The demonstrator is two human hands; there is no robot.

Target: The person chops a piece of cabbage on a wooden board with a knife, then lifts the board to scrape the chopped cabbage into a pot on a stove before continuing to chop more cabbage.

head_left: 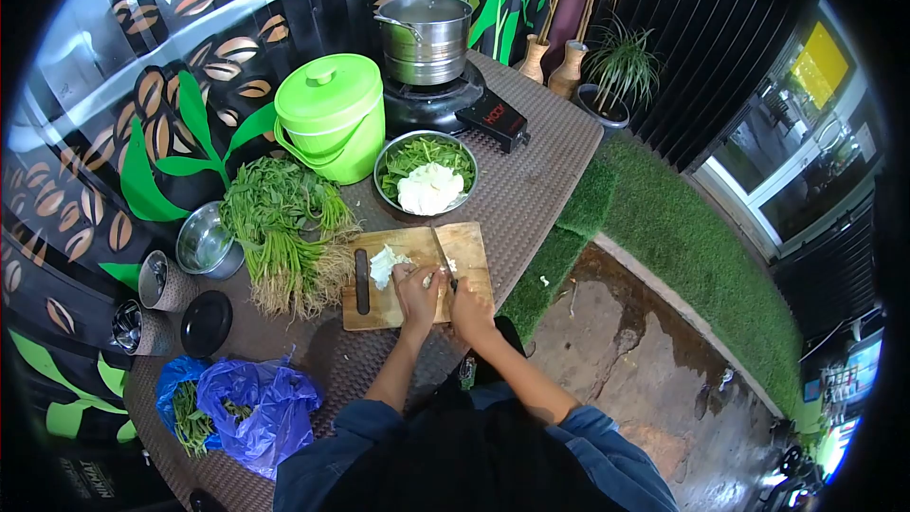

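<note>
My right hand (470,313) grips a knife (442,248), its blade pointing away from me over the wooden cutting board (466,239). Close beside the blade, my left hand (417,294) has its fingers bent and pressed together on a pale piece of cabbage, mostly hidden under them. Pale cabbage leaf (383,266) lies on the board left of the knife, and small bits are near the blade. Just beyond the board stands a metal bowl (381,192) with cut green leaves (431,151) and a white heap of shredded cabbage (432,190).
Left of the board lies a large bunch of rooted greens (284,218). Behind are a lidded green bucket (327,123) and a steel pot (427,43) on a black stove (427,100). A metal basin (209,242), black lid (206,324) and blue plastic bags (261,412) occupy the left side.
</note>
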